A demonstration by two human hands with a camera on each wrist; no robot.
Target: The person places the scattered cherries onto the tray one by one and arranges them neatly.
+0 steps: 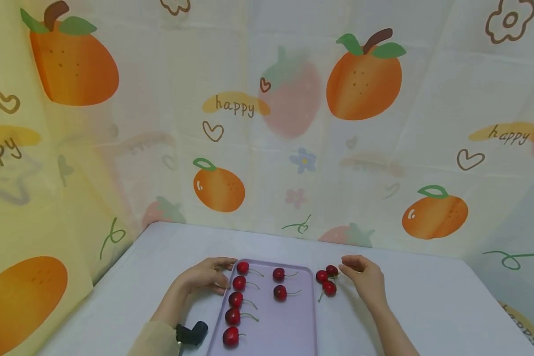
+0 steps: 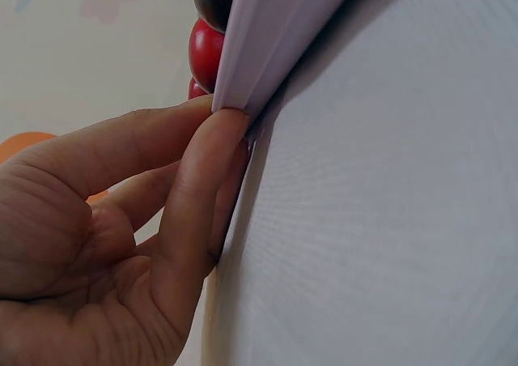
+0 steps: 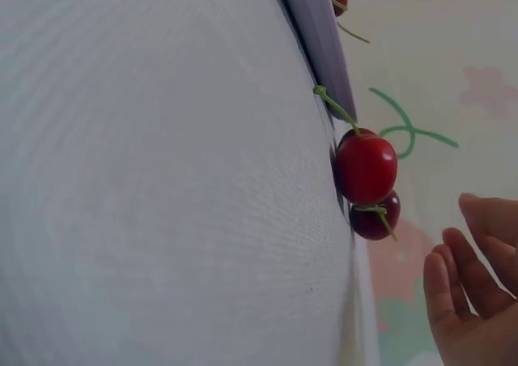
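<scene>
A lilac rectangular tray (image 1: 289, 326) lies on the table with a column of several red cherries (image 1: 233, 316) along its left side. Two more cherries (image 1: 280, 292) sit in it further right, stems pointing right. My left hand (image 1: 206, 276) holds the tray's left edge near the far corner; in the left wrist view, the thumb (image 2: 206, 151) and a finger meet at the rim. Outside the tray's right edge, three cherries (image 1: 329, 288) are clustered. Beside them, my right hand (image 1: 367, 282) is raised with relaxed fingers and nothing in its grasp; the right wrist view shows a gap to the cherries (image 3: 367, 169).
A white table (image 1: 427, 306) carries everything. Behind it hangs a pale cloth (image 1: 267, 193) printed with oranges, strawberries and "happy". A black device (image 1: 191, 333) sits at the left wrist, below a beige sleeve (image 1: 153, 338).
</scene>
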